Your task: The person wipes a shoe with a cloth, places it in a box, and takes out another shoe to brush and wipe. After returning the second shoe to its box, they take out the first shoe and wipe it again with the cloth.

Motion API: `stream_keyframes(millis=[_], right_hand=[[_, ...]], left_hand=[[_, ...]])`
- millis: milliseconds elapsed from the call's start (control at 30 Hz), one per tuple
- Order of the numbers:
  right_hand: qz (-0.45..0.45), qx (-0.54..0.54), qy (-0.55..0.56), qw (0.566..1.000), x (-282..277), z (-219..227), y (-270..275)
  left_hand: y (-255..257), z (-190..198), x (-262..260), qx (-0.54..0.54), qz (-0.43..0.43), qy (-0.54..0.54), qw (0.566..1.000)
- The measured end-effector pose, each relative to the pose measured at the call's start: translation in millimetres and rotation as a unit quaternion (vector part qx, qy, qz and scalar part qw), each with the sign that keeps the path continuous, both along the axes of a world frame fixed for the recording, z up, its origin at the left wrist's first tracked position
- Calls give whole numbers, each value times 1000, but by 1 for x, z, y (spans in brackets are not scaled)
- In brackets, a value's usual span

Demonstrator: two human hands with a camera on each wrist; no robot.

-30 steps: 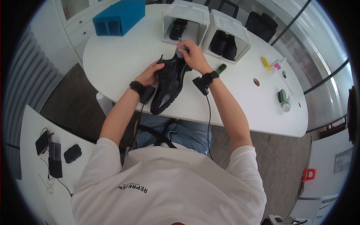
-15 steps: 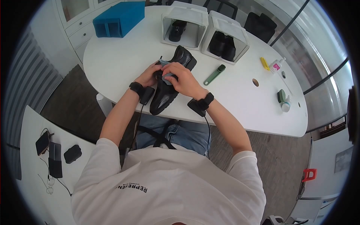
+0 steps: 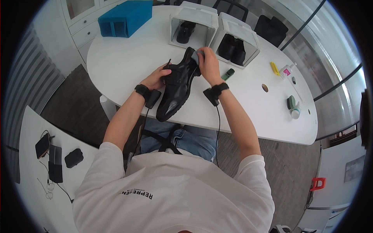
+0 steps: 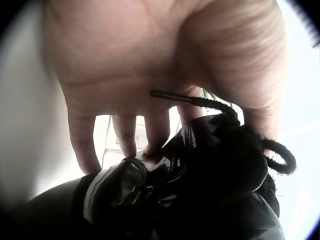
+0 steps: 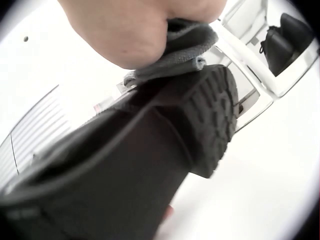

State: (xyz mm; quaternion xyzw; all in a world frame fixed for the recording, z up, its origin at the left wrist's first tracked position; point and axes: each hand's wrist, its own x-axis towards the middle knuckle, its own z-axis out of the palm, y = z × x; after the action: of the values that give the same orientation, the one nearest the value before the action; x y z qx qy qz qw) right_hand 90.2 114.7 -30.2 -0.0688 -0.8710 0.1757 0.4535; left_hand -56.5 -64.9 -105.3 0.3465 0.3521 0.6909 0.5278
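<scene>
A glossy black lace-up shoe (image 3: pixel 175 87) lies tilted at the table's near edge, toe toward the person. The left hand (image 3: pixel 156 77) grips its laced upper; in the left wrist view that hand's fingers (image 4: pixel 126 131) curl over the shoe (image 4: pixel 165 195), beside a loose lace end (image 4: pixel 172 96). At the heel end, the right hand (image 3: pixel 210 66) pinches a grey cloth (image 3: pixel 195 57). The right wrist view shows the cloth (image 5: pixel 172 65) bunched under that hand (image 5: pixel 125 30), against the shoe's heel (image 5: pixel 200 120).
Two white boxes (image 3: pixel 173 32) with black shoes stand at the back, near a blue case (image 3: pixel 126 19). A green brush (image 3: pixel 228 74) lies right of the right hand. Farther right are a yellow tool (image 3: pixel 274 68), a pump bottle (image 3: pixel 286 71), a green block (image 3: pixel 291 102) and a white bottle (image 3: pixel 295 112).
The right hand and cloth moved from the heel to the laces, then back up to the heel's right side. The left hand kept its grip as the shoe's tilt changed.
</scene>
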Motion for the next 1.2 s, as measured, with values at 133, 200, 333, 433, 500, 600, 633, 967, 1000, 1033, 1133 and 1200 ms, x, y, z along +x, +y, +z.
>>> stream_keyframes(millis=[133, 200, 333, 433, 500, 600, 633, 967, 1000, 1033, 1133, 1200], right_hand=[[12, -78, -35, 996, -26, 21, 15], [23, -104, -122, 987, -34, 32, 18], [78, -114, -156, 978, -49, 14, 55], [46, -324, -234, 915, -35, 11, 59], [71, -350, -242, 902, -28, -4, 73], [93, -390, -259, 879, -11, -16, 81], [113, -407, -247, 872, -9, -28, 89], [65, -380, -207, 899, 17, -40, 76], [58, -362, -191, 911, 14, -48, 81], [59, -362, -190, 911, 14, -49, 78], [-28, -247, -137, 959, 12, -52, 65], [-45, -194, -82, 976, 13, -48, 54]], left_hand=[[0, 0, -1, -4, -3, -2, 1000], [0, 0, -1, -1, -12, 4, 1000], [1, 0, -1, 3, -11, 3, 1000], [1, 2, 3, 4, -7, -2, 1000], [0, 3, 2, 0, 3, -3, 1000], [2, 1, 2, -1, -11, 2, 1000], [1, 4, 4, 1, -14, 1, 1000], [3, 8, 11, -30, 16, -18, 999], [3, 6, 11, -30, 16, -17, 999], [2, 6, 11, -30, 12, -13, 999], [4, 8, 9, -29, 26, 1, 999], [6, 6, 12, -30, 41, 4, 999]])
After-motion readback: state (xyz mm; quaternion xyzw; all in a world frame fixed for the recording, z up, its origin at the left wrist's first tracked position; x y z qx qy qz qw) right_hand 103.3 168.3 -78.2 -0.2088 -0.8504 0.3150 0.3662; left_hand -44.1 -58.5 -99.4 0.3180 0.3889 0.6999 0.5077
